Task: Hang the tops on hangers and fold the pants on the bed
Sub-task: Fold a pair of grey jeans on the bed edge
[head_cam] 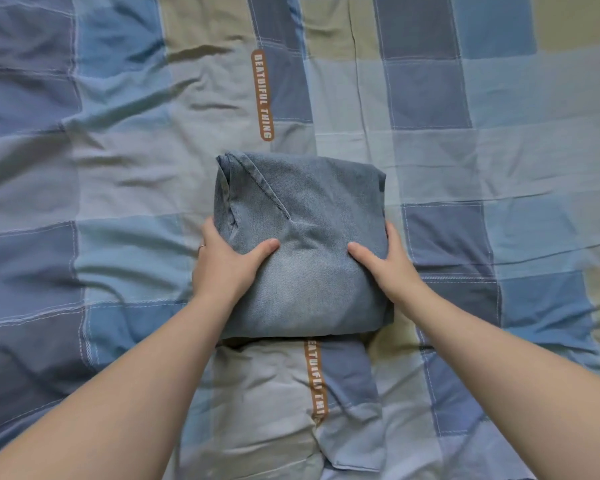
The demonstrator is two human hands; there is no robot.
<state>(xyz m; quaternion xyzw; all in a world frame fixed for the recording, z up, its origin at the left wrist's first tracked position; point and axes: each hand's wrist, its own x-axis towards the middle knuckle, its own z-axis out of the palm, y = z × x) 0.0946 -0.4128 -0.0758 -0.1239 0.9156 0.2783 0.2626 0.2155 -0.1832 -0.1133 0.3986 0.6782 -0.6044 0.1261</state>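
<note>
Denim, pale blue: folded jeans point(302, 244), centre of frame, on checked bed sheet point(118, 168). Grip: left hand point(227, 263) and right hand point(392, 261) clasp opposite sides, thumbs on top. Risk: on lifting, loose layers could slip and the fold spring open.

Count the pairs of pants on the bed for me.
1: the folded jeans mid-bed on the checked cover, left hand and right hand gripping their sides. Others may lie outside the frame.
</note>
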